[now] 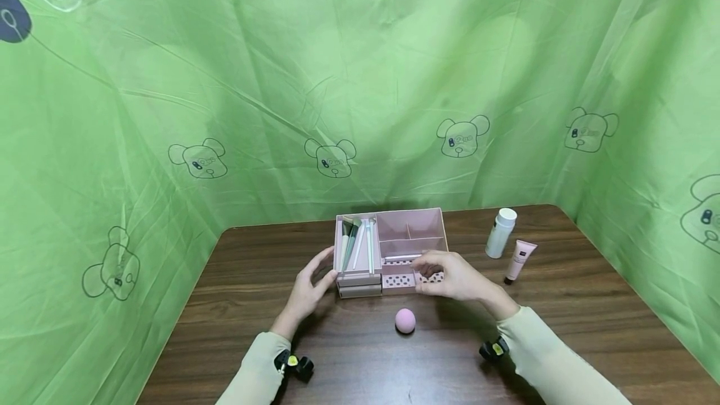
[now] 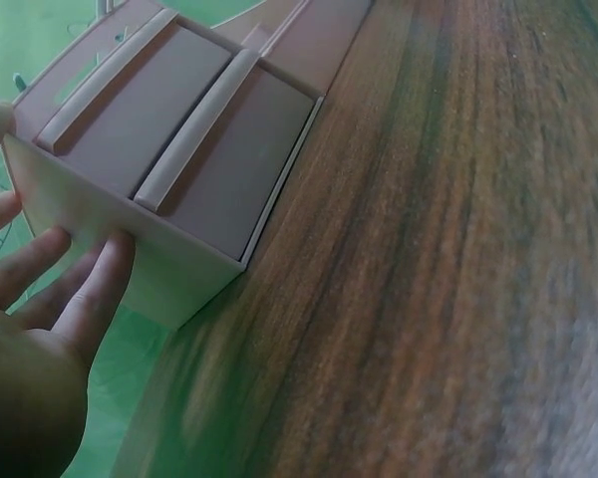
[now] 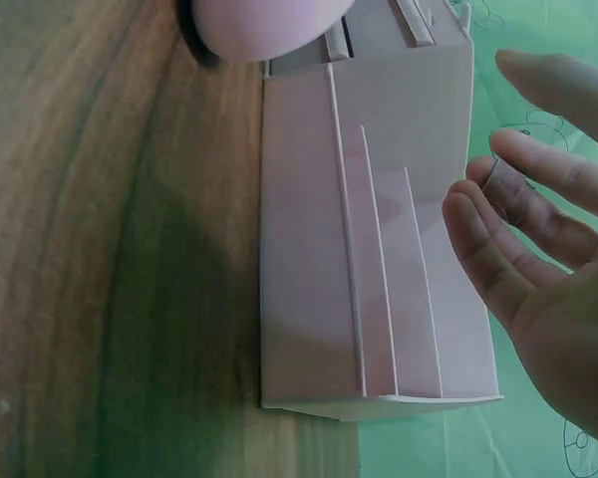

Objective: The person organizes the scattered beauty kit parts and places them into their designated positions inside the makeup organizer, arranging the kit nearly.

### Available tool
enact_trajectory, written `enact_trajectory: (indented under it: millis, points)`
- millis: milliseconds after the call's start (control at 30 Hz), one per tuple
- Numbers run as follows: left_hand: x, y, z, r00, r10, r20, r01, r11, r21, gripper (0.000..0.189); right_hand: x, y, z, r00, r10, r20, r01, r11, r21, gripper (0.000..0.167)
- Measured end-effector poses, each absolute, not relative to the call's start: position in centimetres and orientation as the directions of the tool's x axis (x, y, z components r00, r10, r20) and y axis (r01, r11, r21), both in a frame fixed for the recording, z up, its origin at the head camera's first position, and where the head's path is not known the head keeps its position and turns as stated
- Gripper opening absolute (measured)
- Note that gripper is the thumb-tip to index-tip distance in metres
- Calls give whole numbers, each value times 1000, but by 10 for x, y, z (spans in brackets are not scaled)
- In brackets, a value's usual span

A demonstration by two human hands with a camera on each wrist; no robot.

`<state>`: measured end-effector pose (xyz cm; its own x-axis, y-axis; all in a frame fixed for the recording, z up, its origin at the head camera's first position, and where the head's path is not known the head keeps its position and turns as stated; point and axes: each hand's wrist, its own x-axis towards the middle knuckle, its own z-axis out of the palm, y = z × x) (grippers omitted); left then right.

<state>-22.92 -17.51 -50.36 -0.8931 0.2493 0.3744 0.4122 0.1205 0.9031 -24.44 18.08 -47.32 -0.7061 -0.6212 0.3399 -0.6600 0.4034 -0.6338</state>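
A pink cosmetics organizer (image 1: pixel 413 247) stands at the back of the table. Makeup brushes (image 1: pixel 360 245) lie in its top left tray, above two small drawers (image 2: pixel 224 164). My left hand (image 1: pixel 306 289) rests against the organizer's left side with fingers extended, the thumb near its front top edge. Over the right front compartments hovers my right hand (image 1: pixel 452 275), its fingers loosely bent and nothing evident in its grasp. A slim pale stick (image 1: pixel 402 258) lies across a middle compartment, just left of those fingers. In front of the organizer sits a round pink makeup sponge (image 1: pixel 405 320).
To the right, a white-capped pale bottle (image 1: pixel 500 233) stands near a pink squeeze tube (image 1: pixel 520 261) on its dark cap. A green printed curtain (image 1: pixel 337 111) hangs behind and along both sides of the brown wooden table (image 1: pixel 247 274).
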Motion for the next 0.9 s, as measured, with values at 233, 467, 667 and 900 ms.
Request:
enact_trajectory:
  millis: [233,467,667,900]
  points:
    - [-229,-175,-503,-893,247,376,411,107,905,51,-236,175,-481,-652,-665,363,-714,378,-589,42]
    - [-229,-174,-503,-903,243,353,389,115,914,51,-227,169,-486,-627,-690,362,-731,360,-580,43]
    - [-229,-175,-504,-903,239,357,392,119,912,51,-221,163,-489,-585,-735,342,-745,320,-585,42]
    - [-228,-174,-502,-910,238,338,373,119,920,52,-213,158,-501,-566,-757,326,-755,318,-573,40]
